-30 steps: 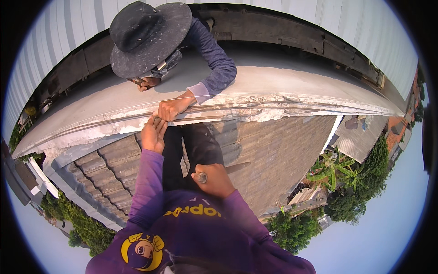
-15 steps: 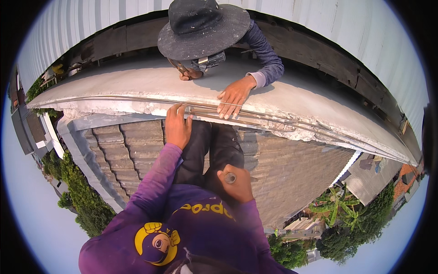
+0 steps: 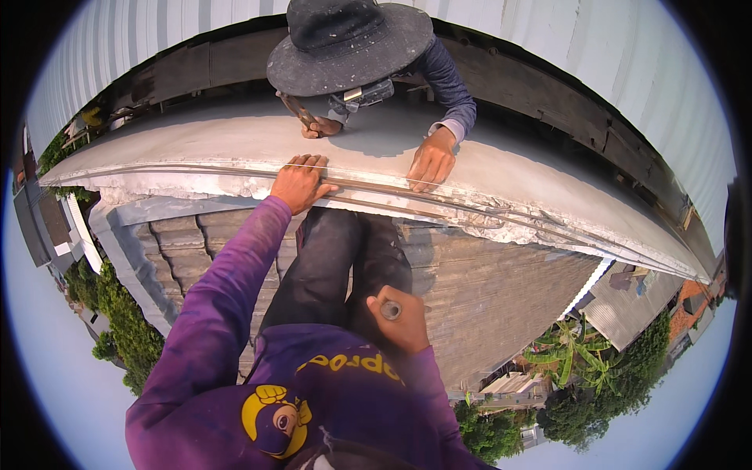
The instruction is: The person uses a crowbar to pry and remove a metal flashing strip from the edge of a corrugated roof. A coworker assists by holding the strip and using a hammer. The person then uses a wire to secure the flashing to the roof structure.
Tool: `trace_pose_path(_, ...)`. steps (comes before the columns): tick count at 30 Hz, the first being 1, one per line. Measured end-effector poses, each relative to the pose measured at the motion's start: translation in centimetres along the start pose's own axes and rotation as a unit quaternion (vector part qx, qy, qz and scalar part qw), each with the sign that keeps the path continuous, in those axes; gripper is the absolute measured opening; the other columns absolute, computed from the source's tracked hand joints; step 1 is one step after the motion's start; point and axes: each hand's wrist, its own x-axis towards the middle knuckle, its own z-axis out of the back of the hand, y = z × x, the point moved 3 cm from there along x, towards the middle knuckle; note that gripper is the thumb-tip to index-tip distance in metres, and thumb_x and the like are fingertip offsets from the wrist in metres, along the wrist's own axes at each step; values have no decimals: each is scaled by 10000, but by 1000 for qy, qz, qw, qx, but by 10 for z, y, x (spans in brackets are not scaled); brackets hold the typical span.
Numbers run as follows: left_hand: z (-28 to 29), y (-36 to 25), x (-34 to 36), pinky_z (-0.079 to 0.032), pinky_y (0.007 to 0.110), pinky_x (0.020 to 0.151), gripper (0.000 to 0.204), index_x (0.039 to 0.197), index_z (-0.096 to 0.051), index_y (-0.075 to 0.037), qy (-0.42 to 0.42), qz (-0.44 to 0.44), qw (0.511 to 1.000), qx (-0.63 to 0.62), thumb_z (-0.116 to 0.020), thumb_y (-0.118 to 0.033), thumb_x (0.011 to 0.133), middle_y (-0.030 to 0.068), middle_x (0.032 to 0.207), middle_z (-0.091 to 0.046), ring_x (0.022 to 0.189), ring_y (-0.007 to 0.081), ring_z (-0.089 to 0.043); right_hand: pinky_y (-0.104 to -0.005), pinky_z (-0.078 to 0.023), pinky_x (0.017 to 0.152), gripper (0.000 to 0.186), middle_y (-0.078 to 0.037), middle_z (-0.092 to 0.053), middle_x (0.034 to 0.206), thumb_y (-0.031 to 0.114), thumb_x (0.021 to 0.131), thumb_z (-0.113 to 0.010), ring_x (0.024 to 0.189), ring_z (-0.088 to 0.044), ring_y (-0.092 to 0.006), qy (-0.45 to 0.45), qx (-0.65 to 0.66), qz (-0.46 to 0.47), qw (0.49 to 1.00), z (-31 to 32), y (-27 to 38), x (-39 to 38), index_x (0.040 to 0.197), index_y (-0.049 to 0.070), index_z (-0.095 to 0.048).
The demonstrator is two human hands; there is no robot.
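Thin steel rods (image 3: pixel 376 188) run along the rough broken edge of a concrete ledge (image 3: pixel 211 149). My left hand (image 3: pixel 300 184) is closed over the rods, its fingers bent onto the top of the ledge and its thumb pointing right along them. Low in front of my thighs, my right hand (image 3: pixel 403 323) is closed round a tool handle (image 3: pixel 391 310), seen end-on; the rest of the tool is hidden. Across the ledge, a co-worker's hand (image 3: pixel 432 160) presses at the rods, right of mine. The co-worker's other hand (image 3: pixel 319 127) grips a tool with a thin wooden handle.
Below the ledge, a tiled roof (image 3: pixel 486 290) slopes under my legs, with a grey flashing (image 3: pixel 133 258) along its left side. The co-worker in a dark brimmed hat (image 3: pixel 348 47) leans over under a corrugated metal sheet (image 3: pixel 564 39). Trees and lower roofs lie beyond.
My left hand has shifted up and slightly left, farther onto the ledge. The co-worker's nearer hand has slid right along the edge. My right hand still holds the handle.
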Motion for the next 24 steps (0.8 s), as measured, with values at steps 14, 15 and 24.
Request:
trace_pose_path(14,17,8,21,-584,469,842,673,1169,-790,-48,24,42,996,-70,-678,-670,936,180,1058,-777,981,340,-750,-443,-486,607,284,-158,-635,701,188,913,-788,696,-645,-423,-4,-77,14,997,0,-2,-2,765,44,-592)
trace_pose_path(15,17,6,17,-585,469,874,701,1224,-769,-35,38,32,997,-54,-677,-668,938,191,1121,-772,1032,344,-744,-447,-486,608,293,-158,-634,700,192,912,-788,694,-645,-423,0,-79,15,997,-1,-3,-3,761,45,-585)
trace_pose_path(24,9,-4,-5,-438,476,1172,844,1504,-511,17,1,15,995,-103,-759,-533,914,224,1460,-580,1367,399,-535,-516,-503,672,248,-170,-649,698,231,909,-761,725,-663,-438,-8,-63,15,998,-6,-4,-9,784,64,-627)
